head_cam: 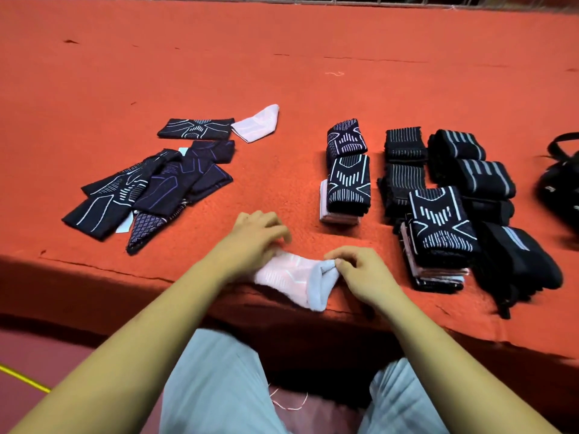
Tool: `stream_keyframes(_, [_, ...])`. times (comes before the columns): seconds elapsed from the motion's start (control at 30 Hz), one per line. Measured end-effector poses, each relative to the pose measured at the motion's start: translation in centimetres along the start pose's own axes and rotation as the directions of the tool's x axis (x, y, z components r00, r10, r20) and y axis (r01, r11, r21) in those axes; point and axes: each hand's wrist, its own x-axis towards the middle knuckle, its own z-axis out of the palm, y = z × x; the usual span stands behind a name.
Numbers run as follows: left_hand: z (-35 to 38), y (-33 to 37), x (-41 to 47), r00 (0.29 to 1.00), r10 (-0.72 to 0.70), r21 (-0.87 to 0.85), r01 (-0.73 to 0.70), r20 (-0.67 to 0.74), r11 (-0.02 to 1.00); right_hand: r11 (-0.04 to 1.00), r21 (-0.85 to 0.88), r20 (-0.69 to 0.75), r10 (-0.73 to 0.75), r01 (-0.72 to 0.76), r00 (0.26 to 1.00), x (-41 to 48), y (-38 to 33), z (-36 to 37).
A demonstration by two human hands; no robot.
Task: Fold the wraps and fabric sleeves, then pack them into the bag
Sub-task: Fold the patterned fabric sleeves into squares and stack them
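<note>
the right hand (360, 274) pinches the pale, turned-out end of a pink sleeve (288, 275) between thumb and forefinger, low in the middle of the frame. the left hand (255, 238) curls its fingers down onto the sleeve's other end. its fingertips are blurred, so i cannot tell whether they pinch or only press. the sleeve lies stretched between both hands at the near edge of the red carpeted surface (282, 57). it is pink with thin white lines, and its inside is greyish white. to its right stand stacks of folded sleeves (347, 180), dark with white patterns, and rolled black wraps (482, 180) with grey stripes. at centre left lies a loose pile of unfolded dark sleeves (150, 189), with a second pink sleeve (258, 123) above it. a black bag (560, 189) is cut off by the right edge.
</note>
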Motion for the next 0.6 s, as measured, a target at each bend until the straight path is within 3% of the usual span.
stream_keyframes(0.13, [1.5,0.7,-1.1,0.987,0.062,-0.252,-0.024,0.145,0.967,0.964,-0.250,0.013,-0.090,0.090,0.996,0.2,-0.4,-0.4])
stream_keyframes(0.23, [2.4,0.3,-1.8,0.982,0.069,-0.175,-0.038,0.178,0.984,0.867,-0.408,0.199,-0.221,0.285,0.955,0.1,-1.0,-0.8])
stream_keyframes(0.37, [3.5,0.4,-2.6,0.989,0.051,-0.103,-0.037,0.137,0.994,0.747,-0.552,0.357,-0.191,0.372,0.914,-0.3,-1.1,-1.2])
stream_keyframes(0.47, [3.7,0.3,-2.8,0.993,0.029,-0.096,-0.018,0.113,0.995,0.734,-0.542,0.373,-0.226,0.409,0.900,-0.8,0.1,-1.7])
stream_keyframes(0.6, [3.7,0.3,-2.6,0.992,0.022,-0.096,-0.010,0.125,0.995,0.811,-0.384,0.227,-0.380,0.441,0.897,-2.5,2.0,-3.3])
